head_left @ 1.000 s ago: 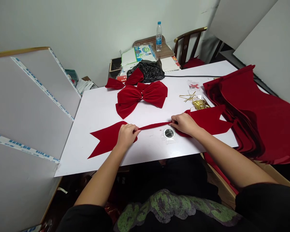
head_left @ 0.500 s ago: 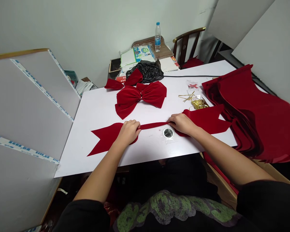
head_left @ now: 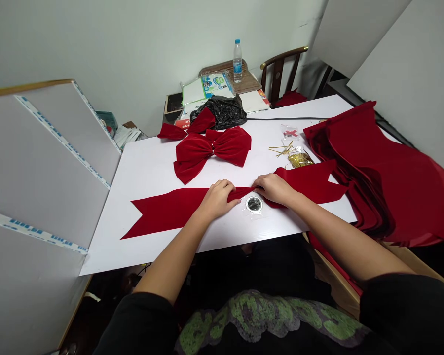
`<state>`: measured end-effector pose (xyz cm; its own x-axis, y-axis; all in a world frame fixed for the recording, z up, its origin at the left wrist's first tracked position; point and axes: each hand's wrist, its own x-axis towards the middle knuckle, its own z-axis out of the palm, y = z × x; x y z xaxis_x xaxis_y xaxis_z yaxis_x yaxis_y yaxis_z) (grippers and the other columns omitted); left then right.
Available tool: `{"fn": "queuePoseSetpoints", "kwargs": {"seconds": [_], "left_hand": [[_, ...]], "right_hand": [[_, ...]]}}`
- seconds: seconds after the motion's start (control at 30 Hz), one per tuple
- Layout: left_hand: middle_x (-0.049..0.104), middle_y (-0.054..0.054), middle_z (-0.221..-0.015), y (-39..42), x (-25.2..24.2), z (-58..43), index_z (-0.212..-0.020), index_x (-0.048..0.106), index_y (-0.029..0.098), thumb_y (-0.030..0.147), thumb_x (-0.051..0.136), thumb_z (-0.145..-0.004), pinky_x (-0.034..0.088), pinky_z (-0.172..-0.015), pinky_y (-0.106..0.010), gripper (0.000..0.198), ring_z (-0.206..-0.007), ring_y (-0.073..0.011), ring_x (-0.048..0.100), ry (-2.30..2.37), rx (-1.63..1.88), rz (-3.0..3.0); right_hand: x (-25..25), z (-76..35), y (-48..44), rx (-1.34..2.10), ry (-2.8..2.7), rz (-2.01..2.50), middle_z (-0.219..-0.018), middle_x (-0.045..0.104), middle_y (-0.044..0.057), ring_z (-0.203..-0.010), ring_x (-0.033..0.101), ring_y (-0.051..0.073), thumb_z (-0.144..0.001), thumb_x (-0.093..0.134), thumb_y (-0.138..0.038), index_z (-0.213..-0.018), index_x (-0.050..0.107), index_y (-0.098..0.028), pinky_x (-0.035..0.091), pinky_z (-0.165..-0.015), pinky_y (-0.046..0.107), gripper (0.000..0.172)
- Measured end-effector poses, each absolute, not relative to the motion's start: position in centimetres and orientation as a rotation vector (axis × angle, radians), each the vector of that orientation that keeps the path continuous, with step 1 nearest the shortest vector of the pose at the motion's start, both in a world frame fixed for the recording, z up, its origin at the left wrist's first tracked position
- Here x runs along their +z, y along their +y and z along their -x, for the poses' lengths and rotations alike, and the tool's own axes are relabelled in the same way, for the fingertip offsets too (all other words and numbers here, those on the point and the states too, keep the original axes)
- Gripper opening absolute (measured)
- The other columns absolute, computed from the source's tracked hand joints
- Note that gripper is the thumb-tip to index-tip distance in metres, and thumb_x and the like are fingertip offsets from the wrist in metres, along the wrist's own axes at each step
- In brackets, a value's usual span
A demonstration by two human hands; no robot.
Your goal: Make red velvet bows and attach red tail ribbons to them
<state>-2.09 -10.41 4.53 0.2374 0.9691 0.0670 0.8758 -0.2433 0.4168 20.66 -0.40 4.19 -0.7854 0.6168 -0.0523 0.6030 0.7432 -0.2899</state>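
Observation:
A long red velvet ribbon strip (head_left: 163,212) with notched ends lies across the white table (head_left: 148,167). My left hand (head_left: 218,198) is closed on its gathered middle, and my right hand (head_left: 274,189) pinches the same strip a short way to the right. Only a short folded stretch shows between the two hands. A roll of clear tape (head_left: 254,203) lies just in front of my right hand. A finished red velvet bow (head_left: 210,150) sits further back on the table.
A stack of cut red velvet pieces (head_left: 385,167) covers the table's right side. Gold twist ties (head_left: 298,157) lie near it. A black plastic bag (head_left: 220,111), papers, a water bottle (head_left: 237,61) and a wooden chair (head_left: 281,74) stand behind. White boards (head_left: 40,162) lean at the left.
My left hand slid to the right along the strip, closing the gap to my right hand. More flat ribbon now lies to its left. The right hand barely moved.

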Motion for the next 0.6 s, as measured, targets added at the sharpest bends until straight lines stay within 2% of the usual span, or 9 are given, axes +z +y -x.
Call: {"fn": "queuePoseSetpoints", "kwargs": {"seconds": [0.07, 0.2, 0.4, 0.5, 0.6], "left_hand": [[0.066, -0.01, -0.116, -10.3, 4.2, 1.9, -0.107, 0.067, 0.018, 0.037, 0.075, -0.09, 0.049, -0.1, -0.047, 0.027, -0.11, -0.0298, 0.059, 1.721, 0.437, -2.242], [0.07, -0.01, -0.11, -10.0, 3.5, 2.3, -0.103, 0.07, 0.017, 0.025, 0.065, -0.097, 0.051, -0.097, -0.043, 0.011, -0.106, -0.0273, 0.062, 1.725, 0.491, -2.258], [0.076, -0.006, -0.101, -9.6, 2.7, 3.0, -0.094, 0.076, 0.019, 0.023, 0.065, -0.098, 0.052, -0.093, -0.038, 0.012, -0.099, -0.0237, 0.066, 1.711, 0.59, -2.176], [0.077, -0.006, -0.099, -9.5, 2.6, 2.8, -0.092, 0.077, 0.018, 0.022, 0.066, -0.098, 0.053, -0.091, -0.038, 0.013, -0.096, -0.0237, 0.066, 1.719, 0.604, -2.21], [0.077, -0.007, -0.099, -9.4, 2.4, 2.7, -0.093, 0.077, 0.016, 0.02, 0.066, -0.098, 0.053, -0.091, -0.039, 0.013, -0.095, -0.0244, 0.066, 1.752, 0.599, -2.243]], "right_hand": [[4.2, -20.7, -0.4, 0.455, -2.891, 1.011, -0.104, 0.076, 0.009, -0.094, 0.069, 0.022, -0.099, 0.061, -0.02, -0.106, 0.079, -0.014, 0.044, -0.083, 0.03, 0.02], [4.1, -20.8, -0.3, 0.459, -2.895, 1.001, -0.104, 0.076, 0.008, -0.093, 0.068, 0.021, -0.099, 0.061, -0.021, -0.105, 0.078, -0.015, 0.043, -0.082, 0.03, 0.019], [4.9, -20.6, -0.6, 0.417, -2.937, 0.994, -0.106, 0.075, 0.006, -0.096, 0.068, 0.022, -0.1, 0.06, -0.021, -0.109, 0.076, -0.017, 0.04, -0.075, 0.031, 0.019], [5.7, -20.0, -0.9, 0.303, -3.001, 0.997, -0.112, 0.073, 0.007, -0.097, 0.067, 0.025, -0.097, 0.061, -0.019, -0.121, 0.073, -0.021, 0.037, -0.07, 0.033, 0.027], [6.4, -19.1, -1.1, 0.28, -3.045, 0.904, -0.126, 0.07, 0.01, -0.111, 0.062, 0.03, -0.092, 0.072, -0.025, -0.13, 0.068, -0.022, 0.042, -0.08, 0.034, 0.038]]}}
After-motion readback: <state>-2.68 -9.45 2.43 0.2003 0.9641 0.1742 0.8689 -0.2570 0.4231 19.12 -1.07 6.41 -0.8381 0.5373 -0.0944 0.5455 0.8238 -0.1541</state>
